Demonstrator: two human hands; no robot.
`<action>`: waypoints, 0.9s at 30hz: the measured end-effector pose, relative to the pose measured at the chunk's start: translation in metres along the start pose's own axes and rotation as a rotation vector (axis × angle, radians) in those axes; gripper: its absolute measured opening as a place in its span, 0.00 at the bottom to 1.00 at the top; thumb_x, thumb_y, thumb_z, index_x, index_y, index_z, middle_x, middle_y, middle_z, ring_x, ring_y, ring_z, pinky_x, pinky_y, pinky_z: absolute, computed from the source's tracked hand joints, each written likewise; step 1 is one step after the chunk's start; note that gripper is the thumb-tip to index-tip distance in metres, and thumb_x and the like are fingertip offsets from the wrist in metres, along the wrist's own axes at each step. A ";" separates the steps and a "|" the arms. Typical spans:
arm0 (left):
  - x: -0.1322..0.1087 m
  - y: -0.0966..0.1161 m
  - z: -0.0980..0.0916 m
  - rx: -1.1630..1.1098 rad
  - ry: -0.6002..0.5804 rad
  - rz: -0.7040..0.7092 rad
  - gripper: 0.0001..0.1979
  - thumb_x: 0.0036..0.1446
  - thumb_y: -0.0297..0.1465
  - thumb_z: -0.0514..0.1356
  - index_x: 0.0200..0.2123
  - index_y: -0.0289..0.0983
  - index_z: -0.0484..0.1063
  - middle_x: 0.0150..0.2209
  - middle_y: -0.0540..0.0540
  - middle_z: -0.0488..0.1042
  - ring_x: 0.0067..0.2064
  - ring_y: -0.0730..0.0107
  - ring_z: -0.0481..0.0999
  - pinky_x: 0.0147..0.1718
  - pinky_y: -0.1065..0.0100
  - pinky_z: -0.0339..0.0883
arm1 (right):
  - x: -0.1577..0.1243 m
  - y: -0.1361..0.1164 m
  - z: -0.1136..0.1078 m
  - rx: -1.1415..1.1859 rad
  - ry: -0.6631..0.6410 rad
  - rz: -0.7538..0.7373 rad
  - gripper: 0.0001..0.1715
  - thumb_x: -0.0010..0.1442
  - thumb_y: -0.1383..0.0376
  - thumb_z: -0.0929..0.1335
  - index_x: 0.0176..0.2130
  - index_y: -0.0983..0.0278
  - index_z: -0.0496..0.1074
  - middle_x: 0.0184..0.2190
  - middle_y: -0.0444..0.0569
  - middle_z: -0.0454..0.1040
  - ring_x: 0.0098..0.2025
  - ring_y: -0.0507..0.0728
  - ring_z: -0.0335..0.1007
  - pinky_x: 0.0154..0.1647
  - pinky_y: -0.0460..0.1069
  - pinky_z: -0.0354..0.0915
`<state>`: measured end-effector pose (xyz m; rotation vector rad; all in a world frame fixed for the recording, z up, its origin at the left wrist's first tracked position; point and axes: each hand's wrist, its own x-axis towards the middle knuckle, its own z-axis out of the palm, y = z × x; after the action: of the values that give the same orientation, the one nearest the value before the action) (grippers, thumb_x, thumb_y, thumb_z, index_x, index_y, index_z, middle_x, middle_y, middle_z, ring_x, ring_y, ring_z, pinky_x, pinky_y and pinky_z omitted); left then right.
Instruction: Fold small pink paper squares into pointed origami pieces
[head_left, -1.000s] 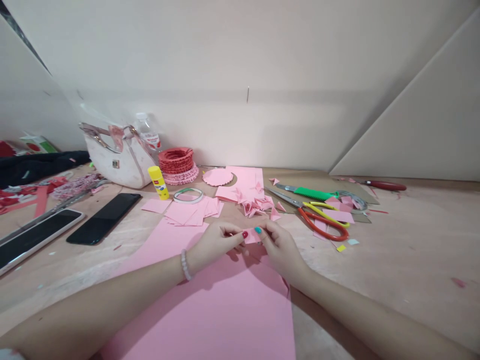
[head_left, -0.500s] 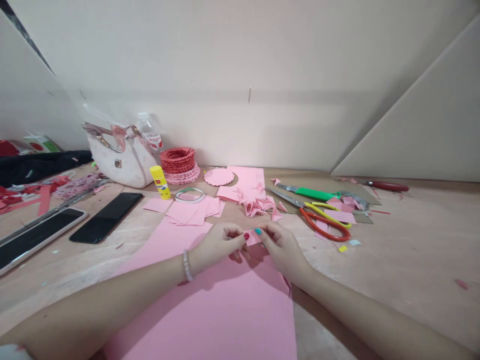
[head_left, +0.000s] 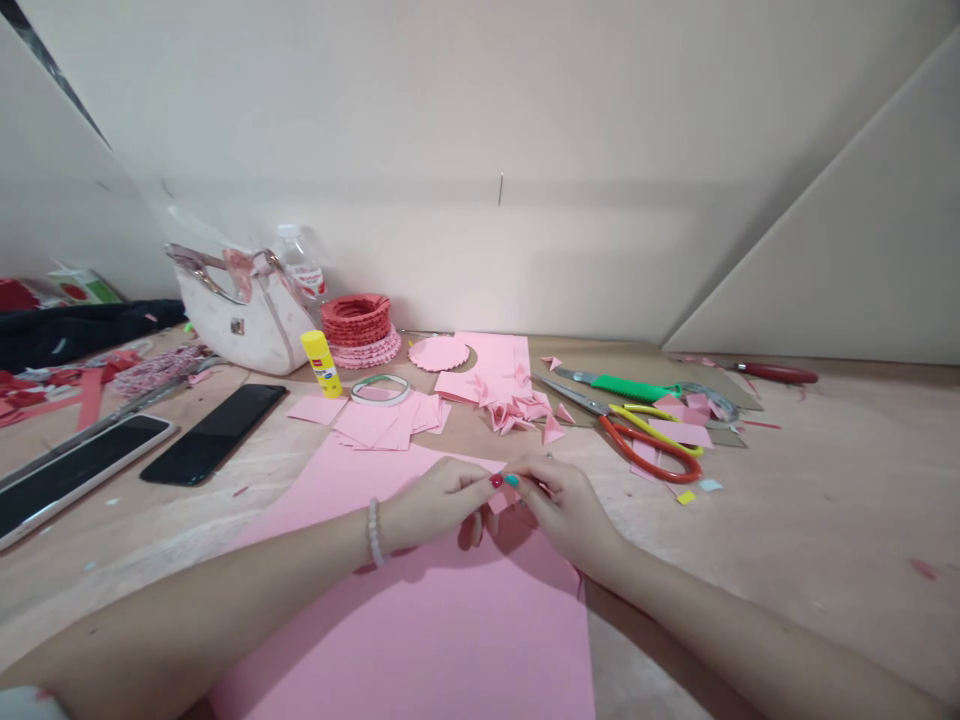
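Note:
A small piece of pink paper is pinched between my left hand and my right hand, with both thumb tips meeting at its top edge. Both hands are closed on it, above a large pink sheet. Just beyond them lie several folded pink paper pieces. Square pink papers lie in a loose pile to the left, with a roll of tape on top. My fingers hide part of the held paper.
Orange-handled scissors and green-handled scissors lie at right. A yellow glue stick, red paper rings, a white handbag, a bottle and two phones stand or lie at left.
Both hands have dipped slightly toward me, and the thumbs have come closer together on the paper. The held paper now shows a different tilt. Objects on the table stay put.

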<state>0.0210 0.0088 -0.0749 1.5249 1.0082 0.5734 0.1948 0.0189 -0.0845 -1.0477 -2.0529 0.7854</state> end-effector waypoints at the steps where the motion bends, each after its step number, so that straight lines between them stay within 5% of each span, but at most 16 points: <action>1: 0.000 0.001 -0.001 -0.029 -0.008 -0.018 0.20 0.56 0.42 0.46 0.25 0.32 0.65 0.19 0.49 0.69 0.17 0.79 0.66 0.18 0.76 0.54 | 0.000 0.000 0.000 0.016 -0.003 0.003 0.11 0.56 0.69 0.60 0.30 0.64 0.71 0.24 0.45 0.71 0.27 0.51 0.63 0.28 0.45 0.58; 7: 0.002 0.005 -0.009 -0.109 -0.095 -0.047 0.23 0.54 0.45 0.48 0.23 0.30 0.67 0.21 0.45 0.70 0.17 0.78 0.66 0.15 0.76 0.51 | 0.009 0.005 0.000 0.290 -0.079 0.124 0.11 0.56 0.62 0.62 0.33 0.65 0.70 0.25 0.45 0.68 0.26 0.50 0.62 0.27 0.45 0.58; 12: 0.001 0.004 -0.010 -0.211 -0.161 0.021 0.21 0.53 0.45 0.51 0.25 0.31 0.68 0.23 0.46 0.71 0.20 0.78 0.67 0.20 0.75 0.59 | 0.011 0.008 0.001 0.499 -0.142 0.157 0.17 0.54 0.57 0.64 0.42 0.64 0.67 0.20 0.41 0.62 0.22 0.48 0.57 0.23 0.43 0.55; 27: -0.002 0.004 -0.009 -0.205 -0.135 0.042 0.19 0.53 0.43 0.53 0.25 0.31 0.68 0.23 0.47 0.70 0.25 0.76 0.68 0.27 0.74 0.63 | 0.010 0.004 -0.001 0.477 -0.164 0.205 0.18 0.53 0.56 0.65 0.40 0.66 0.67 0.17 0.38 0.56 0.21 0.47 0.53 0.22 0.43 0.53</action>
<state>0.0136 0.0122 -0.0683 1.3856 0.7915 0.5771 0.1924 0.0296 -0.0838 -0.9473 -1.7696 1.4238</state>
